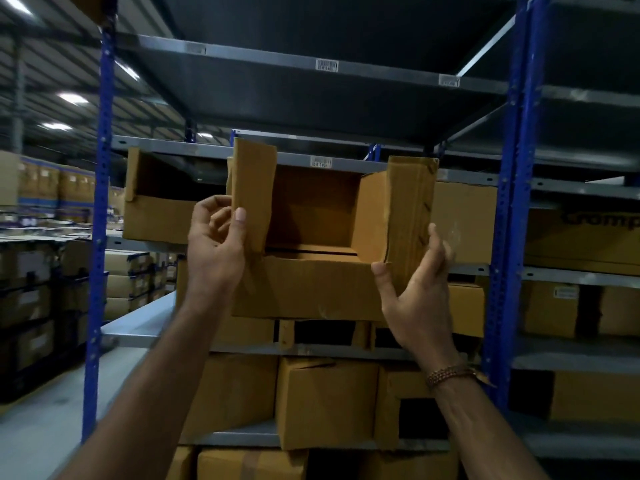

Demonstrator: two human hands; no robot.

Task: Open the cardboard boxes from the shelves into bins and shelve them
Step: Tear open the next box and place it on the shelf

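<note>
I hold an open brown cardboard box [308, 289], cut into a bin with a low front wall, raised in front of the blue and grey shelving [509, 209]. My left hand [216, 244] pinches its upright left flap, thumb on the front. My right hand [420, 289] grips the right flap, thumb inside and fingers behind. The box is empty inside and sits level with the middle shelf.
Another cut-open bin [156, 216] sits on the shelf to the left. A closed box [464, 220] stands behind on the right. Several cardboard boxes [325, 400] fill the lower shelves. An aisle with stacked cartons [38, 271] lies at left.
</note>
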